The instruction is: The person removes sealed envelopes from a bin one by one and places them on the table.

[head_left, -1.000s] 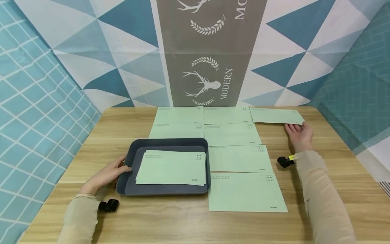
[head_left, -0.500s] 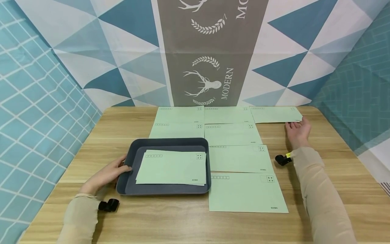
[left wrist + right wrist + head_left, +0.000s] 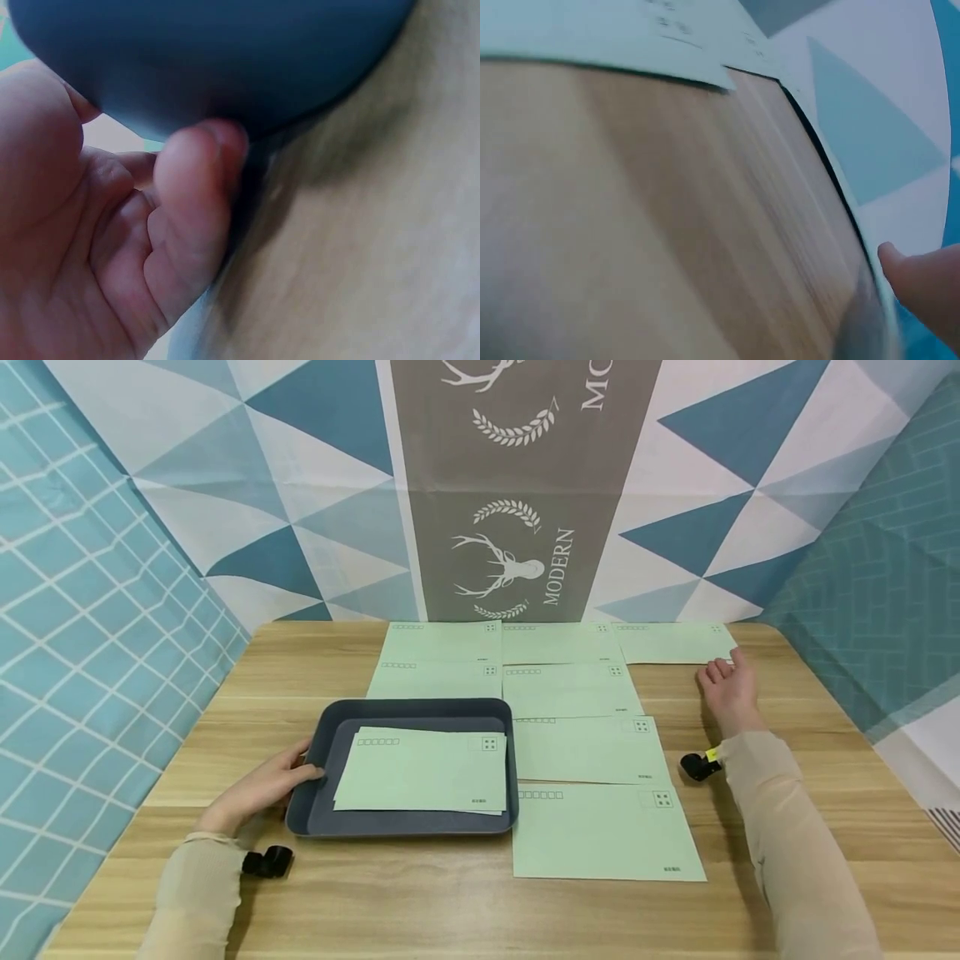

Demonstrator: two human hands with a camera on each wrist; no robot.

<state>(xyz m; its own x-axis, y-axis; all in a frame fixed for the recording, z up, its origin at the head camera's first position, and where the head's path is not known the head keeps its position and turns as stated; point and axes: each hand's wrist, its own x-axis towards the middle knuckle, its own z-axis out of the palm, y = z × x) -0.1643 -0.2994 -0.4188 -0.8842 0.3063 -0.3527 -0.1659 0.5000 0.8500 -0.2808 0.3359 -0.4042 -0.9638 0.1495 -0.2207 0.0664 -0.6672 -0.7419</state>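
Observation:
In the head view my left hand (image 3: pixel 258 787) grips the left wall of a dark grey tray (image 3: pixel 408 824). Its thumb lies over the rim, while curled fingers (image 3: pixel 187 202) show under the outer wall in the left wrist view. Stacked in that tray are pale green envelopes (image 3: pixel 423 772). At the far right, my right hand (image 3: pixel 735 693) is at the near corner of another pale green envelope (image 3: pixel 671 645), which lies by the table's back edge. The right thumb (image 3: pixel 922 281) meets this envelope's edge in the right wrist view; the other fingers are hidden there.
More envelopes lie in rows between tray and right arm, the nearest (image 3: pixel 607 839) being largest in view. Two more (image 3: pixel 442 643) lie behind the tray, partly covered by it. A patterned wall covering (image 3: pixel 510 468) rises behind the wooden table (image 3: pixel 420 902).
The back right envelope has shifted slightly left and settled flatter, its right corner lower. My right hand has followed a little leftward, fingers drawn out from beneath it. Left hand and tray stay put.

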